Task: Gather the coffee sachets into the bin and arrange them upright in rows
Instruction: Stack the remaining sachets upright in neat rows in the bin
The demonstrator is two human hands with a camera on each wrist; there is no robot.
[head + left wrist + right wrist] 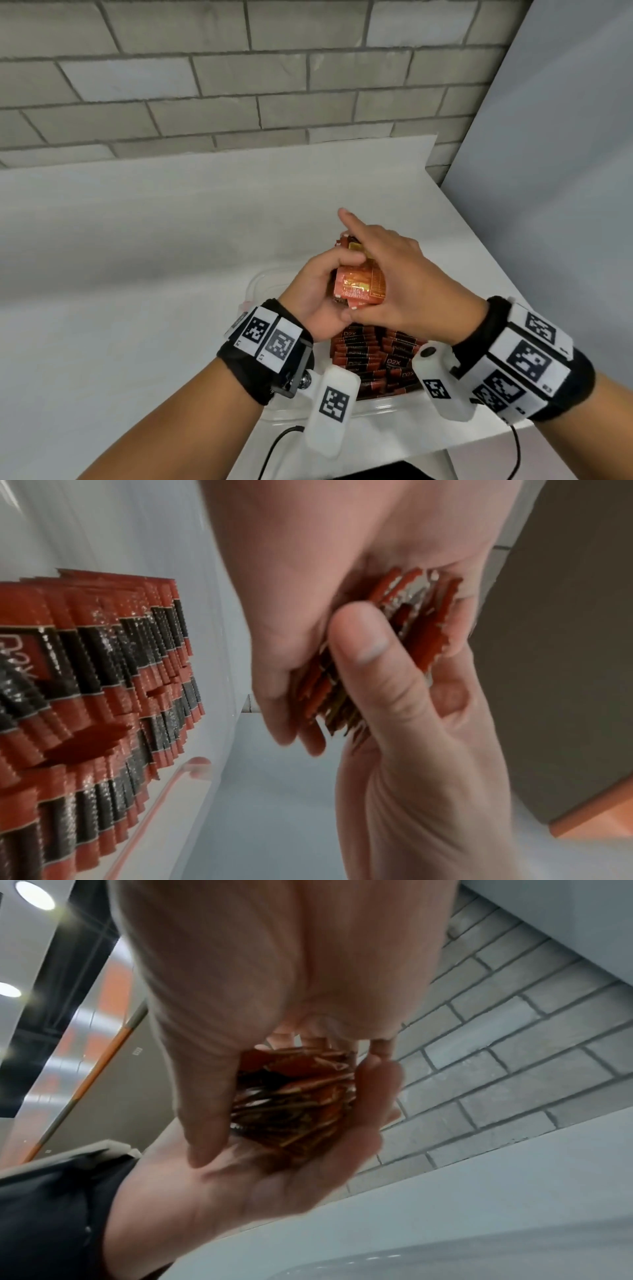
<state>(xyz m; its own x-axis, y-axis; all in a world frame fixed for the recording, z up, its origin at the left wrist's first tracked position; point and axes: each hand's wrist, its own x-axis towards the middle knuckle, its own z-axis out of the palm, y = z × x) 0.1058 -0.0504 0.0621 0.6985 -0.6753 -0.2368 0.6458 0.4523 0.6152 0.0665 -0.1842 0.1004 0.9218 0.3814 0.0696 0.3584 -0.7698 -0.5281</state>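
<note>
Both hands held a bundle of sachets above the clear bin: left hand curled round it, right hand pinching it, forefinger straight. Upright rows filled the bin's near part; this bundle evidently remained to be placed.

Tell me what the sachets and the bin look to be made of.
Sachets: likely thin foil-laminate film, glossy; glints on the red and black faces, serrated edges in the left wrist view. Both hands hold this bundle.
Bin: seemingly clear, smooth plastic; the white table shows through its rim, with highlights along the edge.
</note>
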